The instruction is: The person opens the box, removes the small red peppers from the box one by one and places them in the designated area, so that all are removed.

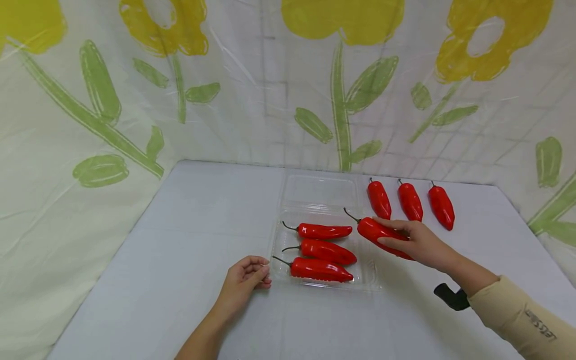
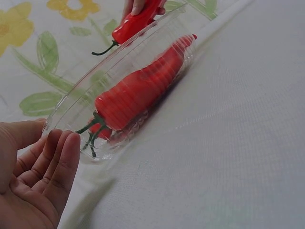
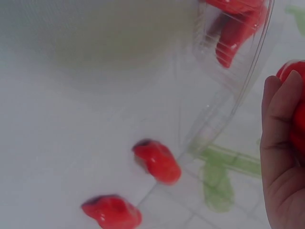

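My right hand (image 1: 416,242) grips a red pepper (image 1: 371,230) with a green stem, held up at the right side of an open clear plastic clamshell box (image 1: 366,280). Inside the box lie three more red peppers, the back one (image 1: 321,231), the middle one (image 1: 330,251) and the front one (image 1: 317,270), their stems to the left. At the box's left edge, my left hand (image 1: 245,280) pinches the rim between thumb and fingers, as the left wrist view shows with the hand (image 2: 43,176) beside the stems. In the right wrist view, my fingers (image 3: 281,124) wrap the held pepper (image 3: 299,119).
Three red peppers stand in a row at the back right: a left one (image 1: 379,199), a middle one (image 1: 410,201) and a right one (image 1: 441,206). The box's clear lid (image 1: 319,190) lies folded back. A flowered curtain (image 1: 243,100) hangs behind the white table (image 1: 180,260). Something black (image 1: 451,297) shows beside the right wrist.
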A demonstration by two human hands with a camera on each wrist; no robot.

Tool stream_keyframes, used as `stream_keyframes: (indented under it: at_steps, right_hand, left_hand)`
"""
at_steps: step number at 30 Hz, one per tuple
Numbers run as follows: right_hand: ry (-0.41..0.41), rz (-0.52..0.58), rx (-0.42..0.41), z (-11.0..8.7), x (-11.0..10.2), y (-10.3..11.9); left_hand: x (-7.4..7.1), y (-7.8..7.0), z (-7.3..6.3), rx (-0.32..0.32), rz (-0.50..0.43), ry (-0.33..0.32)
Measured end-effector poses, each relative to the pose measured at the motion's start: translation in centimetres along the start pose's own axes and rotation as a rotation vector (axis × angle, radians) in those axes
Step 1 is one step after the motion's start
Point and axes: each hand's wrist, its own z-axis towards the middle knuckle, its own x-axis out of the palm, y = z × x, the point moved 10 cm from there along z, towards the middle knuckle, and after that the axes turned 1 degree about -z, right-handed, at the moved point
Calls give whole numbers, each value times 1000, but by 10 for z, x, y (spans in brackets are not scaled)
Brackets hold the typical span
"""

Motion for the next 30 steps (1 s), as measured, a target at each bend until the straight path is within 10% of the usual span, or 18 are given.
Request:
stream_keyframes:
  at_steps: [30]
  right_hand:
    - [-66,-13,188,3,-41,-73]
  left_hand:
    - [-1,1,0,-16,5,-12]
